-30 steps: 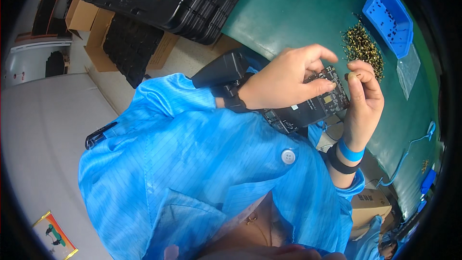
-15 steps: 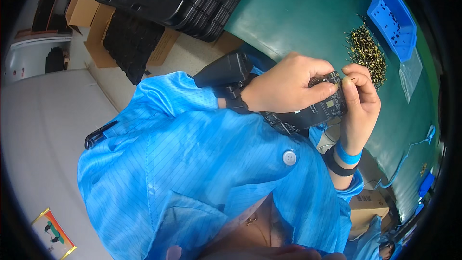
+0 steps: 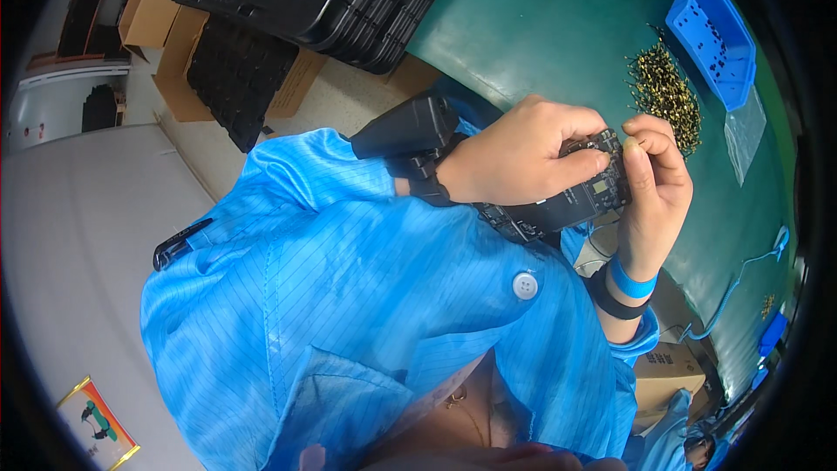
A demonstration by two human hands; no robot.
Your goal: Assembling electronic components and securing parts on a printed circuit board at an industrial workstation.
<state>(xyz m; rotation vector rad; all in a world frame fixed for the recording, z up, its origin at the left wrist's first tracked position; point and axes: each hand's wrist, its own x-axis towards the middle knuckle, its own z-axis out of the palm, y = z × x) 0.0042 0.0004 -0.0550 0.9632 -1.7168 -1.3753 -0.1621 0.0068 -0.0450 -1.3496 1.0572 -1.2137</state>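
Note:
My left hand (image 3: 523, 153) grips a black circuit board (image 3: 586, 199), its thumb lying across the face and its fingers behind. The board is held tilted in front of my chest, and its lower end runs close to my sleeve. At the board's far right end, my right hand (image 3: 656, 176) has thumb and forefinger pinched together right beside the edge. Whatever sits between those fingertips is too small or hidden to make out. A black device (image 3: 410, 129) is strapped to my left wrist; blue and black bands circle the right one.
On the green table (image 3: 540, 26) lies a pile of small black-and-gold parts (image 3: 664, 96), beside a blue bin (image 3: 715, 39) with small dark pieces and a clear plastic bag (image 3: 745, 144). Stacked black trays (image 3: 366, 9) stand upper left. A blue cord (image 3: 737, 283) lies at right.
My right hand has shifted very slightly to the right, its thumb and forefinger still pinched by the board's end. The left hand and the board stay almost where they were.

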